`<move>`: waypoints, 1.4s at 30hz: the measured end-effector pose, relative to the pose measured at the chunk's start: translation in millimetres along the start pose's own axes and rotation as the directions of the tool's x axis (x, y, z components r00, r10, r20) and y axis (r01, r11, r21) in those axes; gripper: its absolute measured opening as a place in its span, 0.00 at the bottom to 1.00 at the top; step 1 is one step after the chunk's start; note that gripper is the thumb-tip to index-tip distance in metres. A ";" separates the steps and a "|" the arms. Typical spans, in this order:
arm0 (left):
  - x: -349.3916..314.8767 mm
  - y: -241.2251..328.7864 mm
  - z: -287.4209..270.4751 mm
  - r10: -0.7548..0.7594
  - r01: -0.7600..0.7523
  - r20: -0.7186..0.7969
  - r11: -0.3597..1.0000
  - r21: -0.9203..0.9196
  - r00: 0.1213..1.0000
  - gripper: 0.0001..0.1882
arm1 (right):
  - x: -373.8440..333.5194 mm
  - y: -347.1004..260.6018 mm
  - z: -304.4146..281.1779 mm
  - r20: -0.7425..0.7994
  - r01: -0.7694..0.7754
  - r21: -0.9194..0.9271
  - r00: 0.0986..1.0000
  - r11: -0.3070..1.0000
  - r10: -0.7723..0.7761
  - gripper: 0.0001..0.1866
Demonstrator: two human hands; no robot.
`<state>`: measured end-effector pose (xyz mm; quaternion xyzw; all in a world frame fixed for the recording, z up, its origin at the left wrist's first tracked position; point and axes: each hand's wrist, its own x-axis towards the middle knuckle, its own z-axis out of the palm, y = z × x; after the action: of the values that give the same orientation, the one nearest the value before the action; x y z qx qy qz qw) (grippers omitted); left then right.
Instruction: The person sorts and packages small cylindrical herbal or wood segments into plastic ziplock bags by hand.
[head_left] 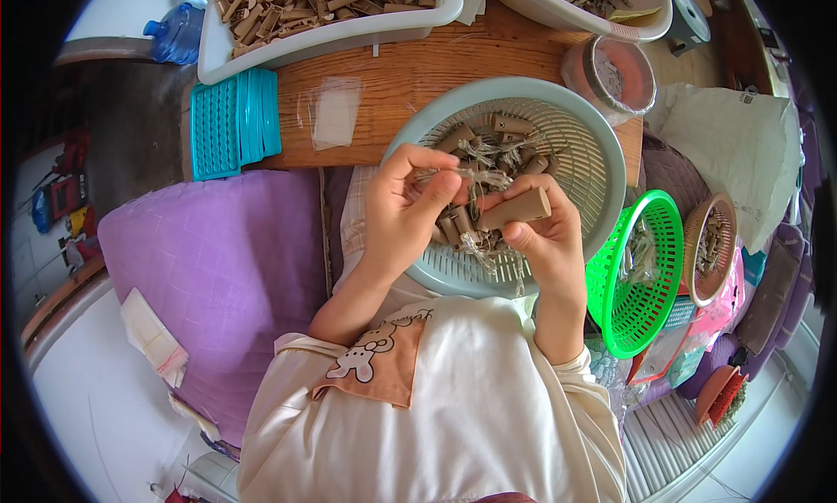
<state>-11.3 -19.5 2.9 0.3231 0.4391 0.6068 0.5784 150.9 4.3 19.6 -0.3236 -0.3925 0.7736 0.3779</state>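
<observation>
A short brown tube (521,208) with a small hole near its end lies in my right hand (555,237), between thumb and fingers. My left hand (403,211) is closed in a pinch on thin pale strands (485,178), which bunch up between the two hands. Both hands are over a grey-green colander basket (514,86). Inside it are several more brown tubes (510,125) with tangled pale strands; my hands hide part of them.
On the wooden table (410,58) stand a white tub (357,37) of brown pieces, a cream basin (575,16), a pink container (641,93), stacked teal trays (216,130) and clear plastic sheets (336,112). A green basket (667,285) and a brown basket (695,281) sit at right, a purple cushion (209,276) at left.
</observation>
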 end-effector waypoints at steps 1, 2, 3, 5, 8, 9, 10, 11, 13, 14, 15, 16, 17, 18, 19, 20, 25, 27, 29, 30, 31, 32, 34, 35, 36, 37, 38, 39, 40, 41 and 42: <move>1.1 0.4 0.6 0.132 -0.090 -0.114 0.943 0.320 0.985 0.08 | 0.4 1.6 1.1 -0.002 0.000 -0.002 1.000 1.000 0.000 0.16; 0.5 -1.6 -1.7 0.203 -0.130 -0.085 0.842 0.523 0.976 0.08 | 1.3 4.7 2.5 -0.067 0.046 -0.069 0.996 0.997 -0.051 0.16; 1.2 2.7 -2.7 0.203 -0.131 -0.083 0.844 0.521 0.976 0.08 | 2.3 6.3 3.0 -0.127 0.087 -0.139 0.986 0.986 -0.105 0.16; 1.8 15.1 -3.9 0.009 -0.161 0.199 0.628 0.761 0.980 0.08 | 6.4 6.1 2.6 -0.175 0.070 -0.474 0.969 0.878 -0.172 0.16; -2.4 15.2 -1.7 -0.033 -0.151 0.240 0.697 0.702 0.970 0.08 | 12.8 4.1 8.7 -0.130 0.040 -0.784 0.965 0.619 -0.226 0.17; -3.2 16.1 -0.9 -0.059 -0.114 0.234 0.744 0.659 0.971 0.07 | 14.3 3.5 11.1 -0.069 0.058 -0.816 0.978 0.575 -0.197 0.18; -2.4 15.4 -2.7 -0.057 -0.115 0.234 0.745 0.657 0.971 0.07 | 13.2 5.7 10.5 -0.048 0.045 -0.794 0.990 0.606 -0.136 0.17; -0.7 14.7 -5.5 -0.102 -0.031 0.168 0.762 0.647 0.981 0.08 | 12.4 6.5 12.1 -0.048 0.045 -0.795 0.990 0.605 -0.136 0.17; 0.8 13.4 -8.4 -0.147 0.052 0.099 0.774 0.631 0.984 0.09 | 11.3 7.4 17.2 -0.255 -0.207 -0.353 0.960 0.912 0.119 0.16; 0.4 12.4 -9.6 -0.150 0.076 0.073 0.795 0.602 0.986 0.11 | 10.9 9.2 15.2 -0.252 -0.207 -0.354 0.960 0.912 0.120 0.16; 0.0 11.6 -10.6 -0.154 0.099 0.047 0.814 0.572 0.987 0.12 | 10.0 12.7 10.6 -0.226 -0.204 -0.298 0.964 0.933 0.138 0.16; 0.1 10.2 -12.0 -0.152 0.100 0.043 0.814 0.572 0.987 0.12 | 10.1 15.0 7.8 -0.200 -0.203 -0.242 0.967 0.949 0.156 0.16; 0.2 8.9 -13.3 -0.139 0.085 0.046 0.801 0.592 0.989 0.12 | 10.6 14.7 8.2 -0.195 -0.203 -0.243 0.968 0.948 0.157 0.16; 0.0 8.5 -14.1 -0.126 0.071 0.047 0.788 0.612 0.991 0.13 | 10.7 14.2 9.1 -0.189 -0.213 -0.257 0.968 0.943 0.167 0.16; 0.6 8.6 -13.5 -0.123 0.070 0.043 0.787 0.613 0.992 0.13 | 11.3 13.8 9.9 -0.184 -0.222 -0.270 0.967 0.937 0.176 0.16; 0.9 8.5 -12.1 -0.035 -0.008 0.060 0.802 0.597 0.998 0.12 | 11.4 15.5 9.8 -0.178 -0.221 -0.272 0.968 0.937 0.177 0.16; 19.2 14.8 -40.1 0.298 -0.190 -0.152 0.852 0.487 0.942 0.09 | 14.4 16.0 -5.4 -0.402 0.042 -0.124 0.911 0.991 -0.089 0.18; 35.5 19.9 -65.7 0.432 -0.059 -0.327 0.672 0.738 0.841 0.08 | 13.7 9.0 -14.9 -0.409 0.056 -0.084 0.908 0.995 -0.086 0.18; 52.8 -0.1 -108.6 0.476 0.042 -0.349 0.544 0.838 0.807 0.10 | 12.9 5.5 -17.0 -0.378 0.065 -0.070 0.922 0.995 -0.087 0.18; 55.7 -11.9 -127.5 0.506 0.056 -0.230 0.336 0.940 0.831 0.12 | 12.6 5.6 -16.8 -0.374 0.067 -0.072 0.923 0.995 -0.089 0.18; 56.1 -24.3 -141.5 0.508 0.058 -0.107 0.111 0.992 0.855 0.14 | 12.1 7.4 -17.8 -0.364 0.043 -0.088 0.928 0.995 -0.072 0.18; 54.0 -33.4 -146.8 0.451 0.098 -0.140 0.115 0.989 0.882 0.16 | 12.1 9.9 -19.2 -0.356 0.018 -0.102 0.933 0.995 -0.054 0.18; 47.8 -41.3 -150.0 0.466 0.086 -0.079 0.007 0.996 0.881 0.15 | 12.0 13.0 -17.4 -0.359 -0.021 -0.110 0.933 0.994 -0.020 0.18; 45.1 -43.2 -149.8 0.472 0.074 -0.018 -0.100 0.992 0.881 0.15 | 11.4 14.5 -16.6 -0.363 -0.063 -0.117 0.932 0.991 0.017 0.19; 47.3 -46.9 -151.8 0.514 0.058 -0.008 -0.080 0.995 0.858 0.12 | 11.5 17.8 -19.8 -0.339 -0.069 -0.101 0.940 0.992 0.030 0.19; 48.5 -45.9 -151.6 0.513 0.059 -0.009 -0.081 0.995 0.858 0.12 | 12.1 18.5 -19.5 -0.338 -0.070 -0.100 0.941 0.993 0.032 0.19; 49.7 -43.4 -150.5 0.464 0.045 -0.030 -0.020 0.999 0.885 0.09 | 12.5 19.2 -19.1 -0.343 -0.069 -0.106 0.939 0.992 0.028 0.18; 50.7 -40.7 -148.9 0.412 0.034 -0.048 0.041 0.999 0.910 0.07 | 13.0 19.8 -18.6 -0.349 -0.067 -0.113 0.937 0.991 0.024 0.17; 51.9 -38.3 -146.2 0.413 0.036 -0.050 0.041 0.999 0.910 0.07 | 13.6 20.3 -18.6 -0.347 -0.069 -0.112 0.938 0.991 0.026 0.17; 53.1 -35.9 -142.8 0.359 0.076 -0.103 0.088 0.993 0.928 0.07 | 14.2 20.7 -18.7 -0.346 -0.067 -0.115 0.938 0.991 0.023 0.17; 53.7 -34.1 -140.9 0.301 0.118 -0.154 0.132 0.984 0.941 0.07 | 14.6 21.1 -18.7 -0.345 -0.065 -0.118 0.939 0.991 0.020 0.17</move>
<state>-130.4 9.1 -91.4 0.5470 0.7932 0.2460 0.1054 151.4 14.7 -10.3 -0.4852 -0.3622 0.6868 0.4021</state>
